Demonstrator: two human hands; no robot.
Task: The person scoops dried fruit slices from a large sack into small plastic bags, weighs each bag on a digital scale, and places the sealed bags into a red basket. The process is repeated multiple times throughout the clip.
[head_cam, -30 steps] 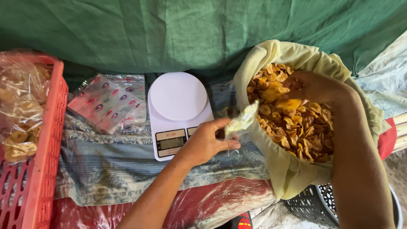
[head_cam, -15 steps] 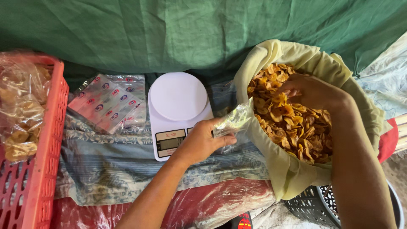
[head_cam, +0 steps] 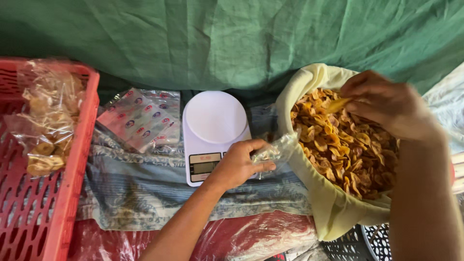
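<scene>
Your left hand [head_cam: 239, 164] pinches a clear bag [head_cam: 275, 152]; at two o'clock, your right hand [head_cam: 386, 104] pinches chips [head_cam: 338, 104].

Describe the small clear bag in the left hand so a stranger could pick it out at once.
Start at the white kitchen scale in the middle of the cloth. Just right of its display, the left hand pinches a small, crumpled clear plastic bag beside the cream sack of chips. Unlike the filled bags in the red crate, it looks almost empty.

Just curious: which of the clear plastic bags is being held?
The small clear bag pinched in the left hand, beside the scale; filled ones lie in the red crate.
</scene>
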